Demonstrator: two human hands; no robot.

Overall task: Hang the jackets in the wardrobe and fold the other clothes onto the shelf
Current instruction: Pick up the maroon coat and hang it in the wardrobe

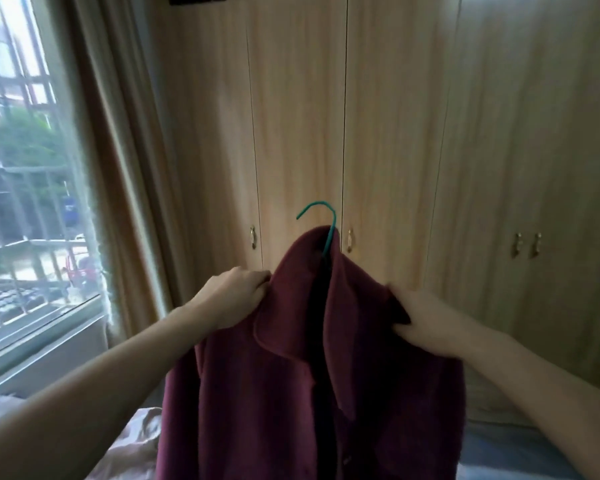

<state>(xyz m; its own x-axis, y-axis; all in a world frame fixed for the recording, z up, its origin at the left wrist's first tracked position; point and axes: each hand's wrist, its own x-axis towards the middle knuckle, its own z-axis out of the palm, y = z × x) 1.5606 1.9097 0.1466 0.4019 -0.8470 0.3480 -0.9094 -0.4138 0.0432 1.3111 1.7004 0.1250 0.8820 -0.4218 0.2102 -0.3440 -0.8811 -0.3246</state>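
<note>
A maroon jacket [312,358] is held up in the air in front of the closed wardrobe [378,133], well below its top edge. The left hand [236,296] grips the jacket's left shoulder and the right hand [426,317] grips its right shoulder, both clenched on the cloth. A teal hanger [324,225] sits inside the collar, its hook standing up above the neck, free of any rail. The wardrobe doors are shut, small brass handles [349,240] level with the hook. A window [25,168] with a curtain [118,168] lies to the left, and pale cloth [136,441] on the bed below
</note>
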